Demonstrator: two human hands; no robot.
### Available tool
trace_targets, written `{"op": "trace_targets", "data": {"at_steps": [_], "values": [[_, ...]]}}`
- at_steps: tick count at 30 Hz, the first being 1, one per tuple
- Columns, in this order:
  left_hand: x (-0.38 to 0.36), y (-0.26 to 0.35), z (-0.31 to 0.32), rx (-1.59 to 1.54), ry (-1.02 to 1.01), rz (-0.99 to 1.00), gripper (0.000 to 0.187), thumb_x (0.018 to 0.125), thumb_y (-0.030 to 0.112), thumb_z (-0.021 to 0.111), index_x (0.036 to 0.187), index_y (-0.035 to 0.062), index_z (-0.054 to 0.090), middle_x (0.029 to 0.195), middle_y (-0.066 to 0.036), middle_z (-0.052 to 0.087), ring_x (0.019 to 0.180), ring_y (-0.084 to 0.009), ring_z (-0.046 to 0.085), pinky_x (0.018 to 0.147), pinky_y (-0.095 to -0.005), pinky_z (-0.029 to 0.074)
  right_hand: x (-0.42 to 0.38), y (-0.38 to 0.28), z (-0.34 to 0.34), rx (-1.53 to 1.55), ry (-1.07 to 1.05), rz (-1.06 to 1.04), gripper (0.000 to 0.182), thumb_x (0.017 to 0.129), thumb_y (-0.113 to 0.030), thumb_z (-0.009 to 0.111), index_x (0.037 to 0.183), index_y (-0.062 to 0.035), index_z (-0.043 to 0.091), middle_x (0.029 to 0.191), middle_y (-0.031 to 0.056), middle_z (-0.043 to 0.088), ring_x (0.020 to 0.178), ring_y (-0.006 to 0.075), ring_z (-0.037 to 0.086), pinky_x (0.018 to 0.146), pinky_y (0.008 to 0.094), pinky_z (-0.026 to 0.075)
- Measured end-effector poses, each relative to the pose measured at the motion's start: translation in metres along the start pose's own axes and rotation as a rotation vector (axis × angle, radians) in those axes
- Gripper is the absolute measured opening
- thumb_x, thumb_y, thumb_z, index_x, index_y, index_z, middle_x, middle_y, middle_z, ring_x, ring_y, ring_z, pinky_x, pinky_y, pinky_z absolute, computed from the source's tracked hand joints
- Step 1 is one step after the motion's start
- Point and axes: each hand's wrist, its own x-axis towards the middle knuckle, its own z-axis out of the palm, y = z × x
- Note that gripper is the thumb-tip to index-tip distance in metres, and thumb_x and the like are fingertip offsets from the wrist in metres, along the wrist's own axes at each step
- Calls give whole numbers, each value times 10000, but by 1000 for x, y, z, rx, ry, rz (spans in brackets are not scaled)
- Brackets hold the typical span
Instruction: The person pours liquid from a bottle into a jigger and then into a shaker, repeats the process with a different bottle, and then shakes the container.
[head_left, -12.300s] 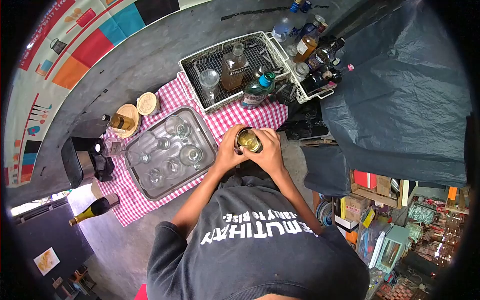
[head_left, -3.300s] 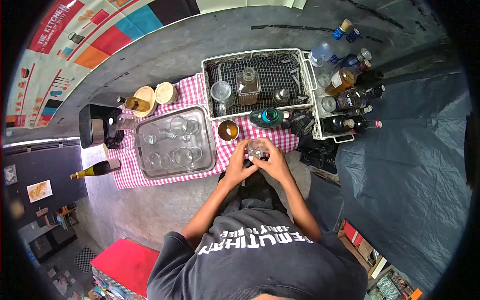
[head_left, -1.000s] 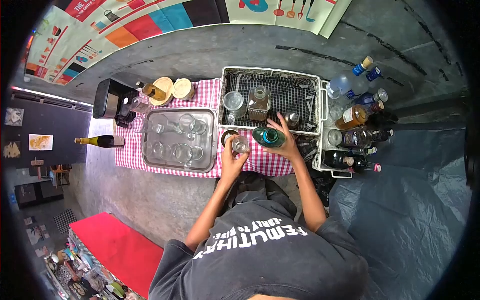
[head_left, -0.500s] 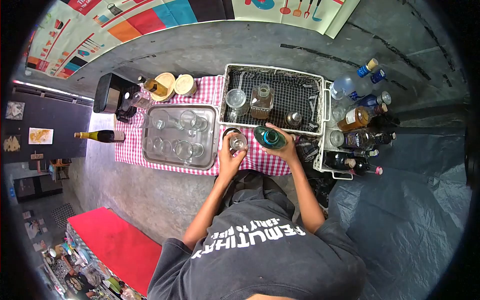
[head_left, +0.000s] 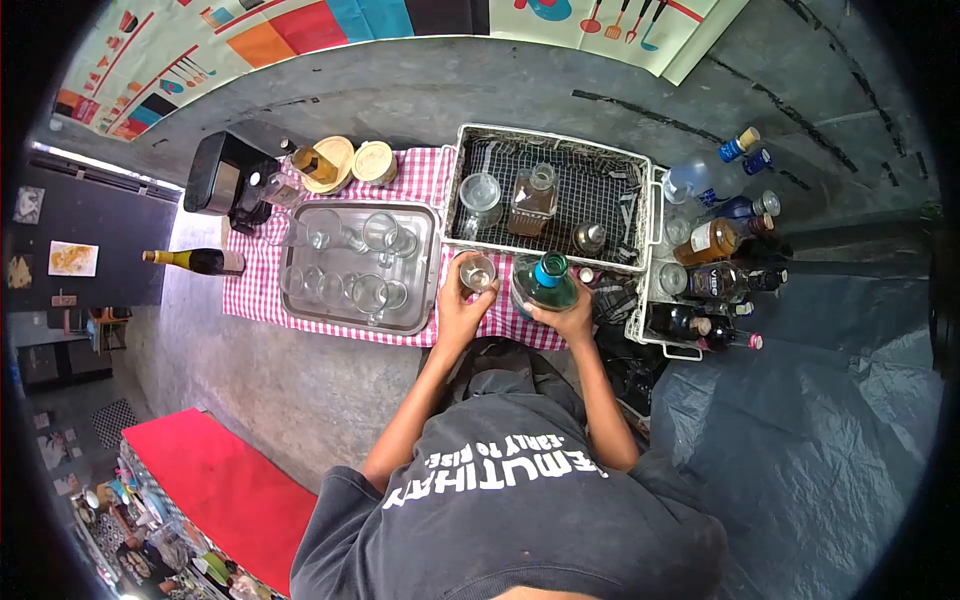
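My left hand [head_left: 462,311] is closed round a small clear glass [head_left: 478,272], just right of the metal tray. A green glass bottle [head_left: 545,290] with a teal collar at its neck is gripped by my right hand [head_left: 572,318], low on its side. The bottle stands close to the front edge of the wire basket [head_left: 540,258], its neck pointing up and away from me. A gap separates bottle and glass. Inside the basket are a clear jar [head_left: 481,200], a square decanter [head_left: 533,200] and a small metal-topped bottle [head_left: 589,237].
Several glasses sit on the metal tray [head_left: 430,270] over a checked cloth [head_left: 250,290]. A wine bottle [head_left: 205,261] lies near the table's left end. Several liquor bottles [head_left: 712,238] crowd a white rack at right. A black appliance [head_left: 215,175] stands at back left.
My right hand has shifted lower on the green bottle, which is now more upright with its neck turned away from me. The glass in my left hand has risen slightly in view.
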Motion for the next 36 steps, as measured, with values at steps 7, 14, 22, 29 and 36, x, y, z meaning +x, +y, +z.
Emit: {"op": "trace_targets", "data": {"at_steps": [7,14,22,29,36], "values": [[1,23,1,8,-41,5,539,790,7,695,1275,-1,459,1105,-63,573,1016,-127,569,886,-271,465,-21,-35,-12,-104,-86,46,624,570,-200,896,1100,5,640,946,82,716,864,142,681,828,311,537],[-4,28,9,-86,-94,-62,496,808,-4,687,1252,32,469,1079,-22,544,996,-98,538,852,-242,448,-45,-36,-21,-289,-32,53,646,548,-261,898,1080,-3,639,950,130,708,870,240,704,815,347,540],[-7,10,18,-68,-158,-74,475,772,-30,610,1222,31,472,1076,-45,528,991,-122,544,867,-274,465,-57,-56,-37,-337,-117,150,673,539,-270,902,1092,-18,612,952,134,700,870,246,702,804,364,541],[-5,-4,29,36,-176,-21,486,741,-24,652,1196,10,484,1059,-105,601,1001,-173,593,870,-306,472,-61,-68,-43,-308,-216,275,703,532,-329,918,1080,0,624,962,132,707,864,219,699,806,353,534],[-8,-5,35,65,-159,-5,502,726,32,742,1170,14,508,1074,-109,610,1009,-184,601,876,-312,473,-59,-72,-50,-339,-277,305,645,542,-336,907,1016,15,647,876,128,712,805,228,706,773,350,535]]}}
